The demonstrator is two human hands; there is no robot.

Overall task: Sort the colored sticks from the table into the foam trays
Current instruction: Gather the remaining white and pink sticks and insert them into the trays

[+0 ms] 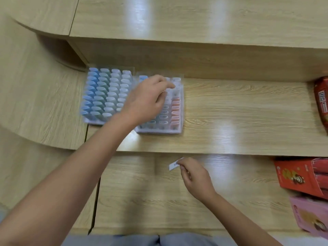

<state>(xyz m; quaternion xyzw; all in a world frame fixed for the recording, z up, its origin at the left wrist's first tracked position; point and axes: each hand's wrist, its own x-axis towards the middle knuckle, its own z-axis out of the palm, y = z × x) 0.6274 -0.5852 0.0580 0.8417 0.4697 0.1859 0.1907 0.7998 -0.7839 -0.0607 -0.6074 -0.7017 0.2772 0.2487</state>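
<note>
Stick (173,166) pinched at one end by right hand (194,177): likely light, stiff. Left hand (147,101) over tray (159,133), grip unclear.

Counter desk in what looks like an office or shop: a pale wood-laminate tabletop (230,112) sits below a raised counter ledge (177,18) on the far side, curving round at left (35,95), with a red printed carton (300,174) and a pink one (308,215) at right.
</note>
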